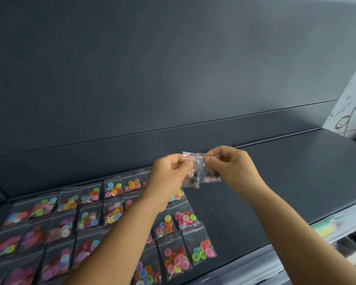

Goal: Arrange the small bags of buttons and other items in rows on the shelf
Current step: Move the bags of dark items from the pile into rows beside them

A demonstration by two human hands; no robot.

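Rows done: button bags point(103, 219) fill your shelf point(296, 182) toward 8 o'clock.
Hands: left hand point(169, 173) and right hand point(232, 165) each pinch small bags point(199, 171), unplaced.
Left: bare shelf toward 3 o'clock.

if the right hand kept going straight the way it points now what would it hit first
Probably the dark back panel above the shelf. The right hand, pinching a small bag, points up and away; depth is unclear.

Head view looks forward and down, close over the shelf point(296, 171) (single camera)
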